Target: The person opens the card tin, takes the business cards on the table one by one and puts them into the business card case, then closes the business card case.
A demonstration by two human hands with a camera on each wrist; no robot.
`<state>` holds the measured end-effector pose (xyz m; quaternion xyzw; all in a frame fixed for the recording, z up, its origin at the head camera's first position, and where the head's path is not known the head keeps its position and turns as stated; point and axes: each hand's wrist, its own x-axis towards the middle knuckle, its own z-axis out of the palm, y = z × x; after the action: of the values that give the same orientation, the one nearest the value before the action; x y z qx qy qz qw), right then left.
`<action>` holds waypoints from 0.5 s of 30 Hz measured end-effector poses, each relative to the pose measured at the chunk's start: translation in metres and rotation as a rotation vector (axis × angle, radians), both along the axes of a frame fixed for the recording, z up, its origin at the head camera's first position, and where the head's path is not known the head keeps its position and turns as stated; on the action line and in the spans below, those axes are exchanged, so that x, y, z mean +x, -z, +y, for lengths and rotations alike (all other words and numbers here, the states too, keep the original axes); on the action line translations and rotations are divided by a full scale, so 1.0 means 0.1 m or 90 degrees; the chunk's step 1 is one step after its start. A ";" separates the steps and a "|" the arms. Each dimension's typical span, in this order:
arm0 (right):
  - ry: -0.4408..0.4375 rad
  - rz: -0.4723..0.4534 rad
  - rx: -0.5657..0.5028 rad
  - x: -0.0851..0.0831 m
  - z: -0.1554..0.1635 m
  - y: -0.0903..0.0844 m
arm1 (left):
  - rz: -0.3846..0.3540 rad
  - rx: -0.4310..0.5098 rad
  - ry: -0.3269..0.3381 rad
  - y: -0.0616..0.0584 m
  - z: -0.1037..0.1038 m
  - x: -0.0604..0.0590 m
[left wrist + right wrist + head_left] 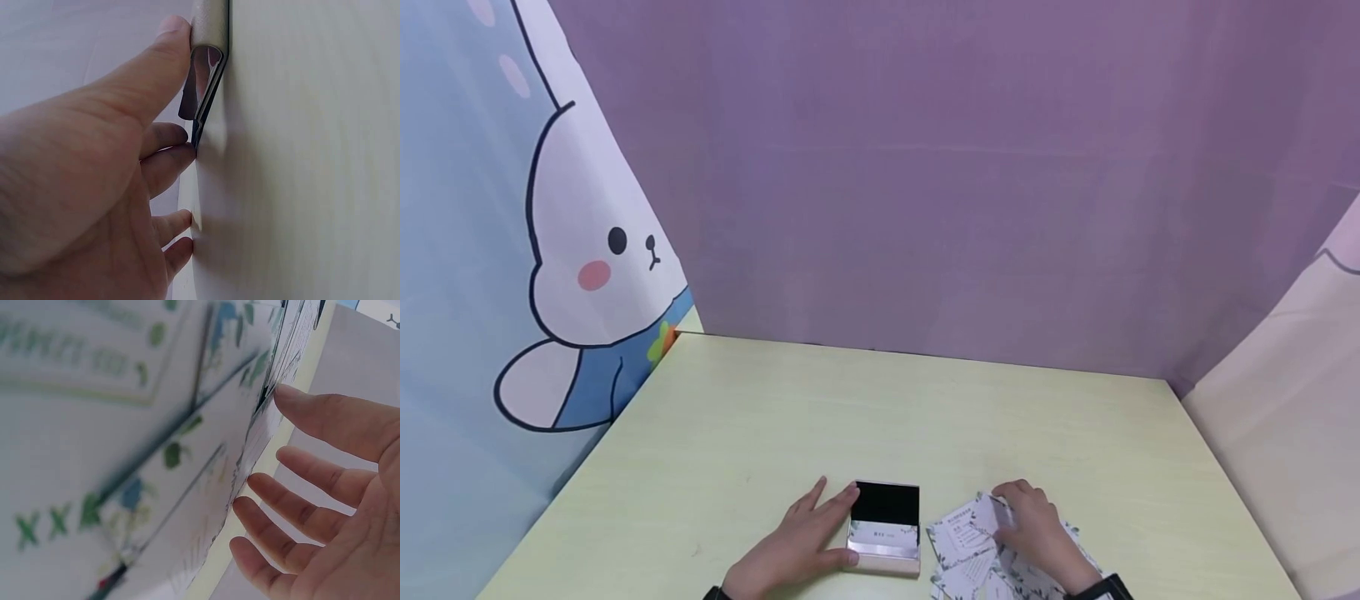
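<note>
In the head view, a flat business card case (883, 565) lies opened on the table, with a black inner panel (887, 502) and a printed white card (883, 534) inside. My left hand (801, 537) rests along its left side, fingers spread, with thumb and index finger touching the case edge. The left wrist view shows the thumb against the rounded pale end of the case (210, 25). To the right, my right hand (1033, 525) reaches over a loose spread of leaf-patterned cards (958, 533). Its thumb (294, 400) touches card edges in the right wrist view; the fingers are loosely bent.
The pale wooden table (820, 400) extends behind and to both sides of the hands. A purple cloth (925, 183) hangs at its back edge. A curtain with a cartoon animal (602, 250) is on the left, and a pale curtain (1285, 400) on the right.
</note>
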<state>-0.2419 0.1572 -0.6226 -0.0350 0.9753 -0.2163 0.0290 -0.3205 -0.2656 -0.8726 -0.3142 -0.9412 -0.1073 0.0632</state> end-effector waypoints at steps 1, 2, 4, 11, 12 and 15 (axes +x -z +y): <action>0.011 -0.017 -0.001 0.04 -0.05 -0.13 | 0.003 -0.002 0.002 0.00 0.00 0.00; 0.008 -0.014 -0.004 0.06 -0.06 -0.18 | 0.005 -0.002 0.004 0.01 0.00 -0.01; 0.002 -0.006 0.002 0.05 -0.04 -0.15 | 0.004 0.000 0.003 0.02 0.01 -0.01; -0.005 -0.001 -0.032 0.03 0.00 -0.10 | -0.011 0.013 0.000 -0.02 0.05 0.01; -0.007 0.003 -0.037 0.04 0.00 -0.12 | -0.016 0.017 -0.002 -0.03 0.05 0.02; -0.020 0.027 -0.042 0.06 -0.03 -0.20 | -0.027 0.021 -0.010 -0.07 0.06 0.04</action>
<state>-0.2354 0.1544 -0.6027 -0.0555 0.9673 -0.2473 0.0103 -0.3164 -0.2595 -0.8652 -0.3032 -0.9429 -0.1288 0.0494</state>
